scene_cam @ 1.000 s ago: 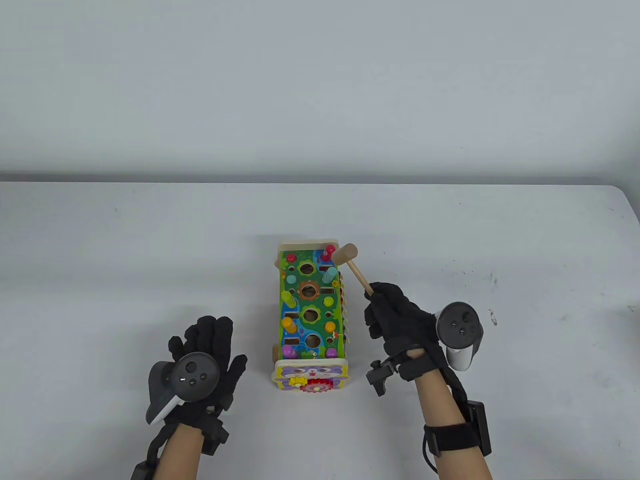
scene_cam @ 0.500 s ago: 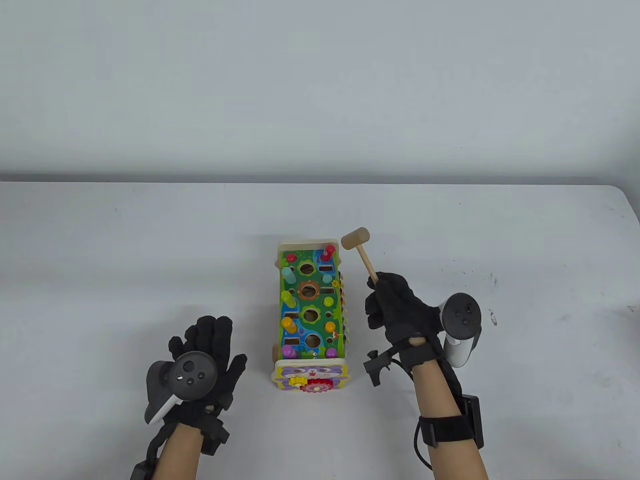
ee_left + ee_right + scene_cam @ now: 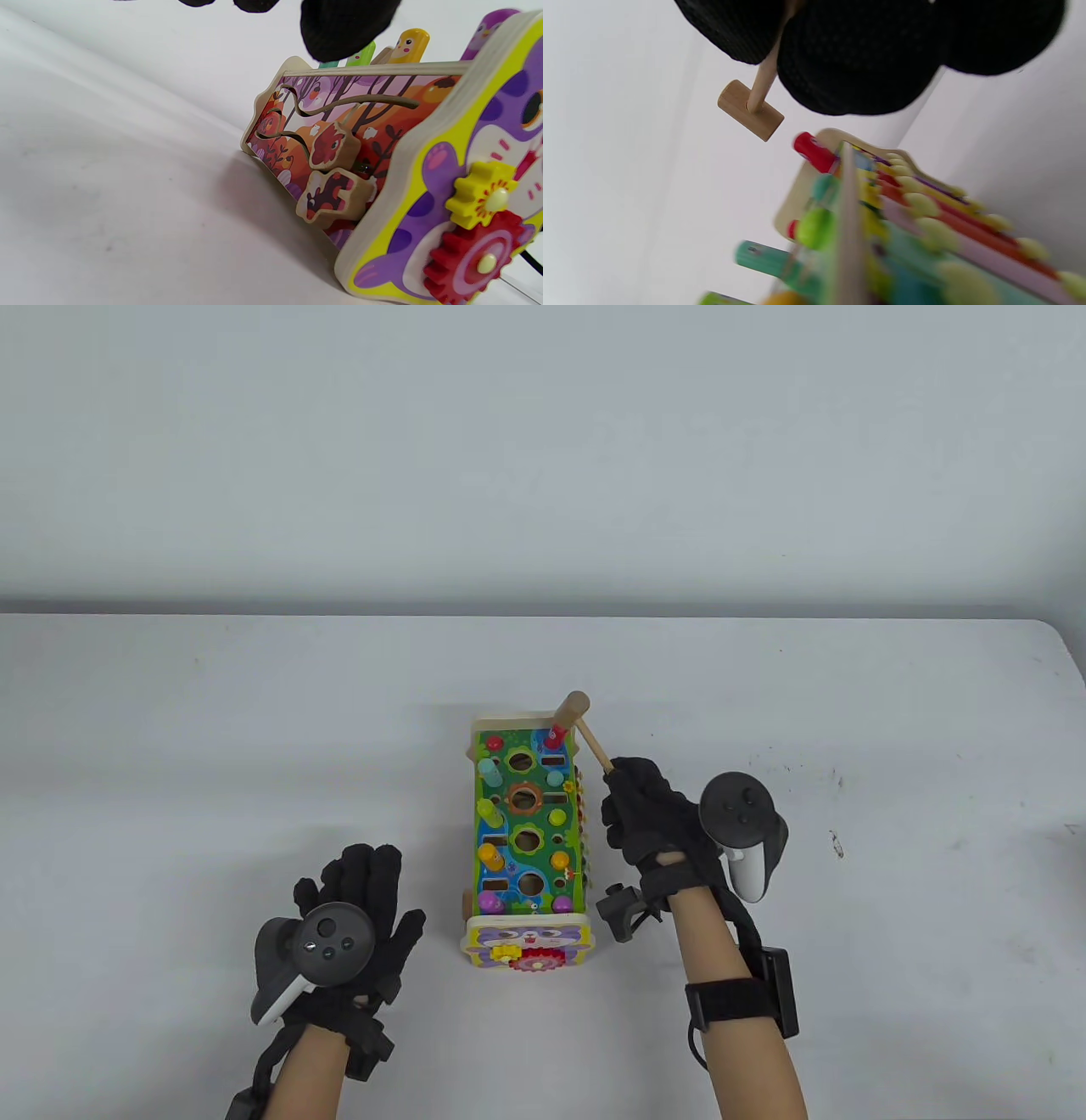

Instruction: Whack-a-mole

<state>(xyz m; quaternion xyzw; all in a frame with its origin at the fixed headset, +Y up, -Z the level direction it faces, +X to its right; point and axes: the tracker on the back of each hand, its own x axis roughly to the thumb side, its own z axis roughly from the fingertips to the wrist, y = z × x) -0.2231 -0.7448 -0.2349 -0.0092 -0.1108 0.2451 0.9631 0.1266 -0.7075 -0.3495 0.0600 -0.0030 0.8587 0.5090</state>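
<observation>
A colourful wooden whack-a-mole toy point(image 3: 526, 831) stands mid-table, its green top set with coloured pegs and round holes. My right hand point(image 3: 640, 814) grips the handle of a small wooden hammer point(image 3: 575, 711). The hammer head hangs just above the raised red peg point(image 3: 556, 734) at the toy's far right corner; the right wrist view shows the head point(image 3: 751, 110) a little apart from the red peg point(image 3: 812, 151). My left hand point(image 3: 361, 903) rests flat on the table left of the toy, fingers spread, holding nothing. The left wrist view shows the toy's side panel point(image 3: 339, 127).
Raised pegs stand along the toy's left row: teal point(image 3: 488, 769), green point(image 3: 489, 812), yellow point(image 3: 490, 855), purple point(image 3: 489, 901). Red and yellow gears point(image 3: 530, 959) sit on the near end face. The table's far edge point(image 3: 543, 616) meets a pale wall.
My right hand has moved left and toward the toy. The hammer head swung from right of the toy to over the far red peg. The left hand barely shifted.
</observation>
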